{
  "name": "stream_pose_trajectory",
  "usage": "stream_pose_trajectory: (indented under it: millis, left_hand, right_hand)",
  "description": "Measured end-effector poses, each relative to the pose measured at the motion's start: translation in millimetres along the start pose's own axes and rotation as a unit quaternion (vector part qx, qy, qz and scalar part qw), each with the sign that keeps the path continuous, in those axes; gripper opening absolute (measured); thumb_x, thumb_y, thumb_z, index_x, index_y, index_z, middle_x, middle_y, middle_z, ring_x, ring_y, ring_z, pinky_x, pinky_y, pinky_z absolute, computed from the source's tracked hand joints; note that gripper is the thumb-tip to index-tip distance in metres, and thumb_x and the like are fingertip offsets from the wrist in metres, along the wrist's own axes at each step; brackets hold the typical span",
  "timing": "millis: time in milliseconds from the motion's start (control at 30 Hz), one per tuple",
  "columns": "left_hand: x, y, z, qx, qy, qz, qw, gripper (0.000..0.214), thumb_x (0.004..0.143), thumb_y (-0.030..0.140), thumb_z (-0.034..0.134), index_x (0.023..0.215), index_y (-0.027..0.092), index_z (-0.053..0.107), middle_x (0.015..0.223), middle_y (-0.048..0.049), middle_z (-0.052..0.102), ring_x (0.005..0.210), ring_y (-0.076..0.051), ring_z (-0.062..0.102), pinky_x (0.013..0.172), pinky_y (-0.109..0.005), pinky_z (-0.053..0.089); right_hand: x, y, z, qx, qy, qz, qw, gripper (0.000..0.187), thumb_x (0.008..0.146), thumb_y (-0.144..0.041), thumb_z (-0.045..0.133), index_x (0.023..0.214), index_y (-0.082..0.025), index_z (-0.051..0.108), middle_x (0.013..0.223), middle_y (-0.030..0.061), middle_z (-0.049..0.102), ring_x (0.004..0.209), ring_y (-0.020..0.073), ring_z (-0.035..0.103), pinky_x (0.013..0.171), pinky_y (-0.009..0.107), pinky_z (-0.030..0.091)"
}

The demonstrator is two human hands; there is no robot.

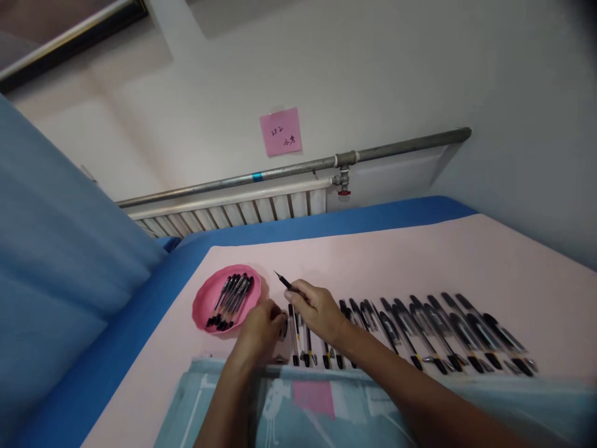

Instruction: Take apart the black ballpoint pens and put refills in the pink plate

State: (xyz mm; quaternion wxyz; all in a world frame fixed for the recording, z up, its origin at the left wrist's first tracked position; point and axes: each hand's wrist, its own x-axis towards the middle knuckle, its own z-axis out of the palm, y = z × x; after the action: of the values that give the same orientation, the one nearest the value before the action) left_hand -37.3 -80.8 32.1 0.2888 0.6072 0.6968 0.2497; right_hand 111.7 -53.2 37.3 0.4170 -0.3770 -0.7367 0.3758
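My right hand (321, 311) is closed around a black pen (285, 282), its thin pointed tip aimed up and to the left. Just left of it, my left hand (263, 326) has its fingers pinched together. A small dark, partly clear piece (283, 326) shows at those fingertips, too hidden to name. Below my hands lie disassembled pen parts: clear barrels with black ends (293, 336) and small metal tips (313, 359). To the left, a pink scalloped dish (199, 305) holds several assembled black pens (232, 302).
Rows of black caps and clear barrels (433, 323) extend right across the pink table cover (354, 255). A light-blue printed cloth (224, 398) lies along the near edge. Behind are a radiator (242, 211) and pipe (401, 146); a blue curtain (60, 267) hangs left.
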Motion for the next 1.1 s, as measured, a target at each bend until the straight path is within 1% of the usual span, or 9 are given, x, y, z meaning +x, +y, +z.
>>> stream_pose_trajectory:
  millis: [100,267,400,500,633,800,933,1033,1100]
  left_hand:
    - [-1.5,-4.8,-0.4,0.133,-0.046,-0.003,0.99,0.009,0.065,0.022,0.05,0.06,0.017,0.055,0.057,-0.0007,0.057,0.053,-0.012,0.048,0.05,-0.023,0.028]
    - [-13.0,1.8,-14.4,0.192,-0.153,-0.02,0.969,0.012,0.059,0.029,0.056,0.063,0.018,0.058,0.056,0.001,0.056,0.051,-0.012,0.046,0.047,-0.023,0.025]
    - [-20.2,12.6,-17.6,0.257,-0.191,-0.011,0.947,0.021,0.053,0.038,0.06,0.063,0.019,0.06,0.057,0.0001,0.057,0.051,-0.013,0.046,0.045,-0.023,0.023]
    - [-23.0,16.2,-15.4,0.291,-0.197,0.005,0.936,0.019,0.058,0.036,0.054,0.061,0.019,0.061,0.056,-0.0018,0.058,0.049,-0.013,0.045,0.044,-0.024,0.022]
    - [-23.0,17.0,-13.5,0.335,-0.169,0.032,0.927,0.025,0.068,0.032,0.043,0.062,0.018,0.063,0.057,-0.0053,0.061,0.048,-0.014,0.046,0.045,-0.026,0.022]
    - [-21.1,18.8,-15.8,0.332,-0.157,0.023,0.93,0.028,0.073,0.027,0.04,0.061,0.017,0.063,0.061,-0.0089,0.063,0.052,-0.015,0.05,0.047,-0.027,0.022]
    - [-20.7,15.5,-17.8,0.234,-0.138,0.011,0.962,0.021,0.069,0.026,0.048,0.053,0.017,0.055,0.051,-0.0048,0.057,0.047,-0.014,0.047,0.046,-0.026,0.024]
    - [-17.9,11.3,-21.3,-0.015,-0.096,-0.005,0.995,0.016,0.068,0.031,0.054,0.06,0.017,0.054,0.049,0.0001,0.054,0.045,-0.012,0.048,0.046,-0.023,0.031]
    - [-14.4,9.9,-25.4,-0.221,-0.035,-0.006,0.975,0.019,0.067,0.035,0.059,0.066,0.016,0.055,0.054,0.0005,0.057,0.049,-0.011,0.052,0.049,-0.022,0.038]
  right_hand:
    - [0.3,0.3,-0.5,-0.006,0.001,0.003,1.0,0.02,0.083,-0.031,0.043,0.071,-0.018,0.051,0.053,-0.0059,0.043,0.052,0.0084,0.041,0.052,0.019,0.032]
    - [0.0,0.7,-0.9,-0.017,-0.006,0.006,1.0,0.021,0.083,-0.032,0.043,0.069,-0.018,0.049,0.052,-0.0062,0.041,0.051,0.0083,0.039,0.052,0.019,0.031]
    - [-0.4,1.8,-0.6,-0.022,-0.011,0.007,1.0,0.021,0.083,-0.032,0.043,0.068,-0.019,0.048,0.053,-0.0063,0.039,0.051,0.0081,0.038,0.051,0.019,0.03]
    - [0.1,2.3,-0.7,-0.026,-0.007,0.005,1.0,0.02,0.083,-0.032,0.043,0.068,-0.019,0.048,0.053,-0.0064,0.038,0.051,0.008,0.037,0.051,0.019,0.029]
    - [0.6,1.8,-1.0,-0.026,-0.004,0.005,1.0,0.02,0.083,-0.032,0.043,0.068,-0.019,0.048,0.053,-0.0064,0.039,0.051,0.0081,0.037,0.051,0.019,0.03]
    - [0.2,1.8,-1.1,-0.024,-0.006,0.009,1.0,0.021,0.083,-0.032,0.043,0.068,-0.019,0.049,0.052,-0.0063,0.04,0.051,0.0083,0.039,0.051,0.019,0.031]
    - [0.7,2.6,-2.0,-0.025,-0.003,0.002,1.0,0.021,0.083,-0.032,0.043,0.07,-0.018,0.05,0.052,-0.0063,0.04,0.051,0.0083,0.039,0.051,0.019,0.031]
    - [0.7,1.2,-2.5,-0.028,-0.01,0.002,1.0,0.021,0.084,-0.032,0.042,0.07,-0.018,0.05,0.052,-0.0062,0.041,0.051,0.0084,0.04,0.051,0.019,0.031]
    - [-0.2,-0.7,-1.8,-0.029,-0.02,-0.002,0.999,0.021,0.084,-0.032,0.041,0.072,-0.018,0.051,0.054,-0.0057,0.043,0.052,0.0085,0.041,0.051,0.019,0.031]
